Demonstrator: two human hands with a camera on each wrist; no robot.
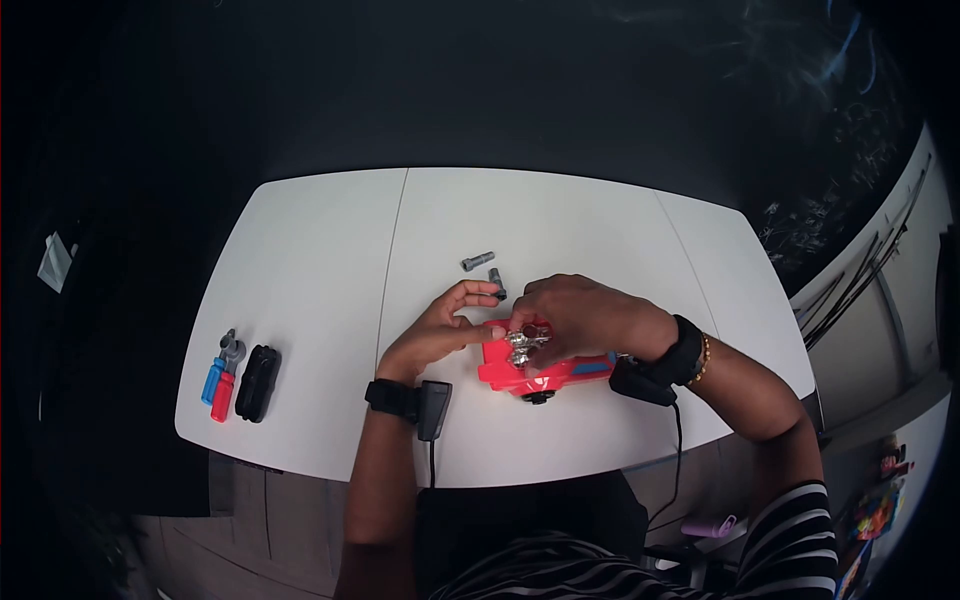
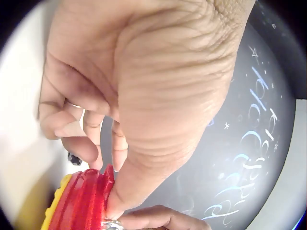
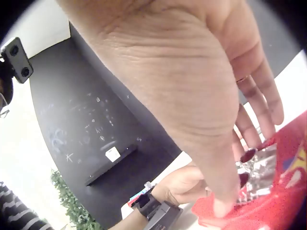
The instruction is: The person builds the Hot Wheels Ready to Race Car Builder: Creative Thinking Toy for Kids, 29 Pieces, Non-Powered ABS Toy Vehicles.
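Observation:
A red toy car (image 1: 572,374) with a silver engine-like part (image 1: 519,347) on top stands on the table. The left hand (image 1: 435,335) has its thumb against the car's left end (image 2: 81,203), beside the silver part; its other fingers are loosely bent and apart from the thumb. From above, the right hand (image 1: 590,318) grips the car around the silver part (image 3: 256,175), thumb on the near side and fingers on the far side. Part of the silver piece is hidden under that hand. Just past the left fingertips lies a dark grey bolt (image 1: 497,280).
Another grey bolt (image 1: 478,261) lies farther back on the white table (image 1: 300,260). At the table's left are a blue-handled tool (image 1: 212,382), a red-handled tool (image 1: 224,396) and a black case (image 1: 258,384). A cable hangs from each wrist camera.

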